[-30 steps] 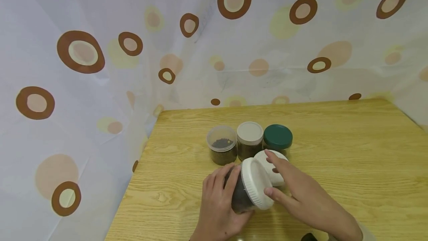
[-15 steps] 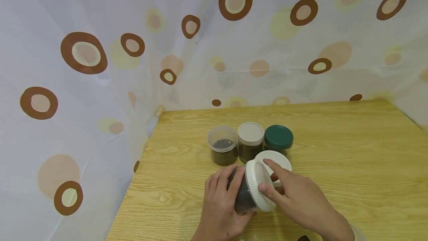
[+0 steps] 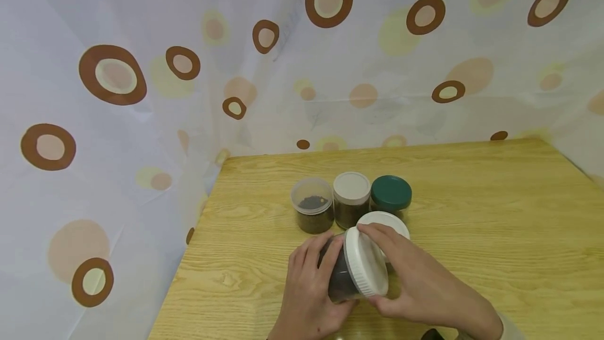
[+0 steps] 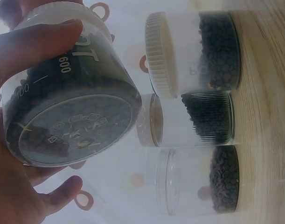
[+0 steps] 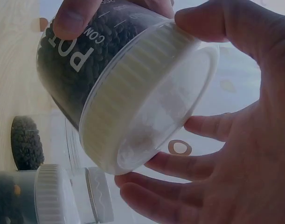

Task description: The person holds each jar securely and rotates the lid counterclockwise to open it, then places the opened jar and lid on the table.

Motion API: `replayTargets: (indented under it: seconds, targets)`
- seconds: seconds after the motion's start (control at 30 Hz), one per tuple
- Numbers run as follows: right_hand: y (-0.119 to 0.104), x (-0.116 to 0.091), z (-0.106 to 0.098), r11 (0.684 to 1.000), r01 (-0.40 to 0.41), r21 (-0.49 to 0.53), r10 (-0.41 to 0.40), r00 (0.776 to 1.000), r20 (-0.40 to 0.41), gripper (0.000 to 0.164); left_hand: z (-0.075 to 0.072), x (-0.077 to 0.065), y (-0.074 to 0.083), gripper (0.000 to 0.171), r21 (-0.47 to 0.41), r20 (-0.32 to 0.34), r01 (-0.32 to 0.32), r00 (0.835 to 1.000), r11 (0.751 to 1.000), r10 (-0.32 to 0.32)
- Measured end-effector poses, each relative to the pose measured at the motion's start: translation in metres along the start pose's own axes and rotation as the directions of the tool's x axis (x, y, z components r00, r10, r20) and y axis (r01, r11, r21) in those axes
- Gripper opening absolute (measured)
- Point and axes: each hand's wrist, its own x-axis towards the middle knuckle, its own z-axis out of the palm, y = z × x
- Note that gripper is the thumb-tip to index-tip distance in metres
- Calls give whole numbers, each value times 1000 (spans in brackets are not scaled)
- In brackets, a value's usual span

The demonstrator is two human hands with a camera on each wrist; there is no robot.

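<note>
My left hand (image 3: 309, 287) grips a clear plastic jar (image 3: 341, 279) of dark bean-like pieces, tilted with its lid toward the right. White lettering and measuring marks show on its wall. Its ribbed white lid (image 3: 373, 266) sits on the mouth. My right hand (image 3: 424, 287) holds this lid by the rim, thumb on one edge and fingertips (image 5: 161, 163) along the opposite one. Seen from the left wrist, the jar's base (image 4: 77, 130) faces the camera, with the left thumb (image 4: 53, 39) across its side.
Behind the held jar stands another white-lidded jar (image 3: 387, 219), partly hidden. Farther back are a lidless jar (image 3: 313, 219) with dark contents, a jar with an off-white lid (image 3: 351, 185) and one with a green lid (image 3: 391, 190). A patterned sheet (image 3: 283, 77) hangs behind the wooden table (image 3: 491, 214).
My right hand has closed in on the held jar's lid, its fingers and thumb spreading to opposite edges of the rim. The left hand and the jar have barely moved.
</note>
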Motion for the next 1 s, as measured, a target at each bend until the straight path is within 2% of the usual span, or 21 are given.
replayTargets:
  seconds: [0.17,0.6,0.73,1.0]
  targets:
    - [2,0,0,999,40,-4,-40,999,-29,104,-1,0,0,96,-12,8,5,1000,1000,-5]
    - [2,0,-1,1000,31,1,-30,999,-36,108,-2,-1,0,98,-38,45,16,999,999,-15]
    - [3,-1,-2,999,38,5,-38,998,-48,108,-2,-1,0,99,-45,37,14,999,999,-12]
    - [3,-3,-8,999,29,33,-27,998,-49,108,-5,-1,-1,103,-100,65,56,997,993,-49]
